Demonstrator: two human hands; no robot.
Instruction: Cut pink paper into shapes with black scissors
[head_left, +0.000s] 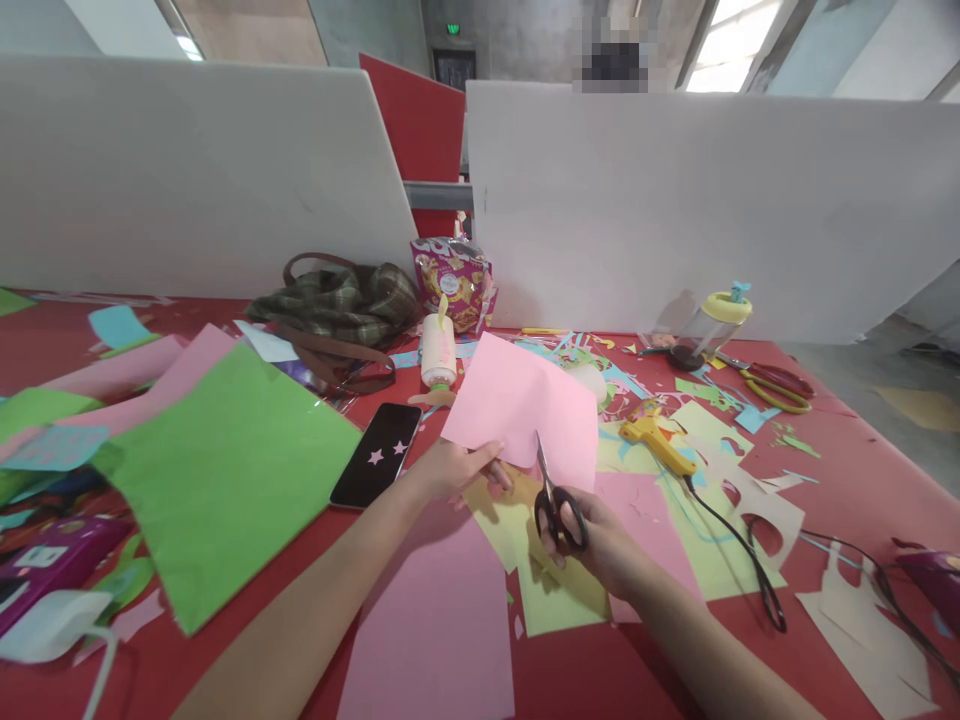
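Left hand point(461, 468) pinched a flat pink paper sheet point(517, 390), right hand point(600, 535) curled round black-handled metal scissors point(550, 489), right of that pinch

Craft workshop, with scissors point(550, 487), glue gun point(660, 443) and paper scraps point(709, 392)

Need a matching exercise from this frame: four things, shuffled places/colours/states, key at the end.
1. left hand
2. scissors
3. glue gun
4. phone

A. yellow, lying on the table's paper pieces
B. two small pink stars on its dark screen
C. at the near edge of the pink sheet
D. in the right hand

Pairs: 1-C, 2-D, 3-A, 4-B
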